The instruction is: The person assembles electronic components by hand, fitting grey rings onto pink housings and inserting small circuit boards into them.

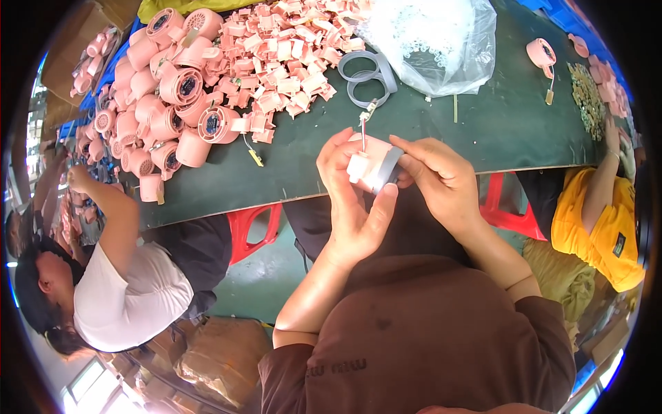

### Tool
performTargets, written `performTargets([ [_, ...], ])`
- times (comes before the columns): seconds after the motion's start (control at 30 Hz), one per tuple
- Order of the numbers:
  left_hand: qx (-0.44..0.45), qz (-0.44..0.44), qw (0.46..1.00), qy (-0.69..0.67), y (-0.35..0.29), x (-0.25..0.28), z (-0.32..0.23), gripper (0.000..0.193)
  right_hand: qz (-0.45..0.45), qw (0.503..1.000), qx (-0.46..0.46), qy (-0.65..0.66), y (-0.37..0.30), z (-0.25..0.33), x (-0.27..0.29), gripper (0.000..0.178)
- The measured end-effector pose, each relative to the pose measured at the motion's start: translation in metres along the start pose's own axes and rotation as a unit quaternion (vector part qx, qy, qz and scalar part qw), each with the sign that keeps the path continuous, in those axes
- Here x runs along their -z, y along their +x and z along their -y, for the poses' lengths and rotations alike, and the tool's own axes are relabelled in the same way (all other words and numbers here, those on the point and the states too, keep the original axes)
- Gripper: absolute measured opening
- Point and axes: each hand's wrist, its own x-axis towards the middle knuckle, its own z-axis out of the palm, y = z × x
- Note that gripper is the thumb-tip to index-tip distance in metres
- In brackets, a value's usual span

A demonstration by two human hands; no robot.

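Just past the table's near edge, I hold a pink plastic housing [376, 149] in both hands. Its body is cradled by my left hand [354, 200], thumb and fingers closed around it. A grey ring [387, 170] sits around the housing's right end. My right hand [441, 176] pinches that ring between thumb and fingers. From the top of the housing, thin wires [363, 126] rise to a small circuit board [371, 109]. Beyond my hands, loose grey rings [372, 77] lie on the green table [441, 141].
Many pink housings [181, 86] are heaped at the left, beside a pile of small pink parts [279, 52]. A clear bag [448, 45] of small clear pieces stands behind. One wired housing [541, 54] lies right. Co-workers in white [138, 303] and yellow [593, 228] sit either side.
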Motion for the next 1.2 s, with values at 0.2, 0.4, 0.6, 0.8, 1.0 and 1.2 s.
performTargets([
  [0.2,-0.013,-0.007,0.998,0.064,-0.001,-0.0006,-0.0034,0.061,-0.008,0.999,0.029,-0.027,-0.0034,-0.0001,-0.0025,0.03],
  [0.4,-0.003,-0.005,0.998,0.063,0.0001,-0.0006,-0.0046,0.06,-0.023,0.993,0.078,-0.09,-0.006,-0.0029,-0.0039,0.035],
  [0.6,-0.027,-0.007,0.997,0.068,0.002,-0.0007,-0.0046,0.06,-0.026,0.986,0.103,-0.126,-0.0053,0.0008,-0.0018,0.039],
  [0.8,-0.043,-0.013,0.995,0.094,0.0016,-0.0027,0.0002,0.06,-0.034,0.966,0.17,-0.192,-0.0034,0.0033,-0.0014,0.042],
  [1.0,-0.009,-0.023,0.996,0.085,-0.0012,-0.0022,-0.0015,0.059,-0.051,0.96,0.185,-0.206,-0.0052,0.003,-0.0037,0.041],
  [1.2,0.057,-0.033,0.998,0.018,-0.0035,0.0015,-0.0043,0.062,-0.048,0.962,0.202,-0.18,-0.0005,0.0019,-0.0024,0.038],
])
